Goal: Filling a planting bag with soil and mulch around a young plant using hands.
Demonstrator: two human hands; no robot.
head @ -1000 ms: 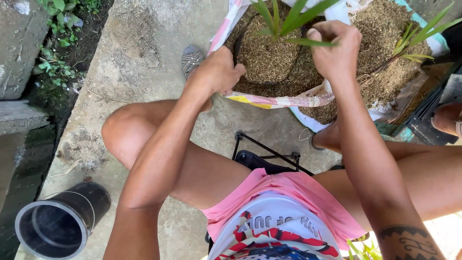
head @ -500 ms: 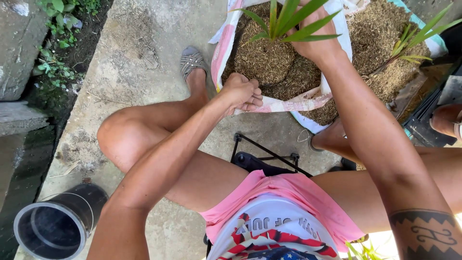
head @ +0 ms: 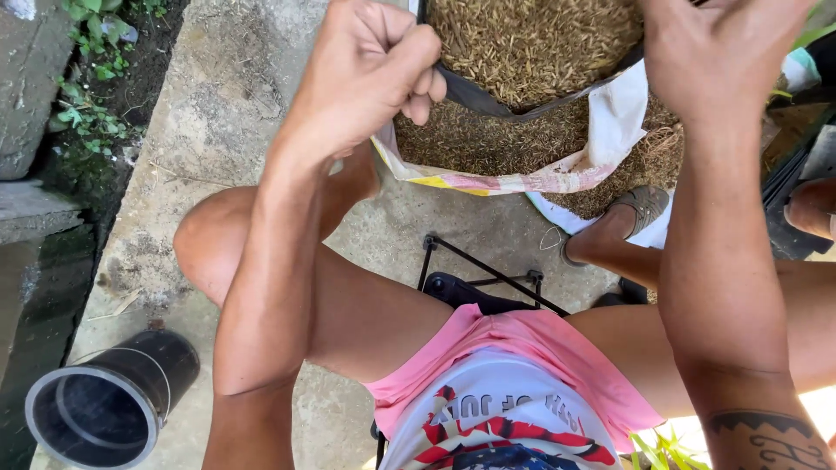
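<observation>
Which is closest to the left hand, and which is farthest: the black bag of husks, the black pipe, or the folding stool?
From the left hand:
1. Black bag of husks, gripped at its rim, top middle.
2. Folding stool, lower, between the knees.
3. Black pipe, bottom left corner.

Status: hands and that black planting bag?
Left hand pinching black bag's rim. Right hand at opposite rim, grip unseen. Bag full of husk, above white sack.

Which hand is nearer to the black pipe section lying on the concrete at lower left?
Left. The left hand grips the black bag rim, up and right of the black pipe section; the right hand is farther right.
</observation>
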